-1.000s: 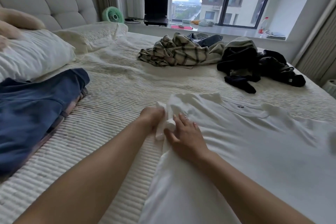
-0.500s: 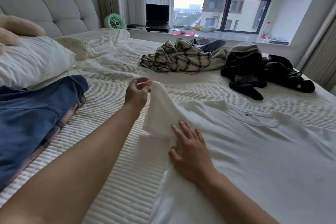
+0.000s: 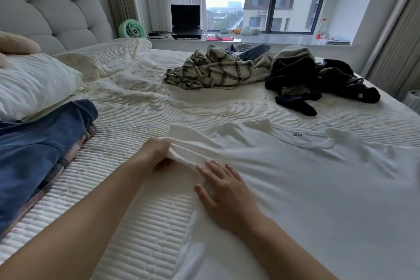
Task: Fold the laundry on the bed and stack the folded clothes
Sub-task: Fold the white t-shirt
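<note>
A white T-shirt (image 3: 306, 179) lies spread flat on the bed, collar toward the window. My left hand (image 3: 156, 154) grips the edge of its left sleeve, which lies low over the bed. My right hand (image 3: 223, 191) presses flat on the shirt's left side, fingers straight. Folded blue clothes (image 3: 34, 154) sit stacked at the left, over a plaid piece. A crumpled plaid shirt (image 3: 211, 70) and a heap of dark clothes (image 3: 313, 82) lie at the far side of the bed.
Pillows (image 3: 36, 84) lean against the tufted headboard at the left. The ribbed cream bedspread (image 3: 145, 107) covers the bed. On the window ledge stand a green fan (image 3: 132, 29), a laptop (image 3: 186, 21) and a bottle (image 3: 321, 29).
My left hand lifted the sleeve up off the bed, then brought it back down and outward. My right hand stayed pressed on the shirt's side.
</note>
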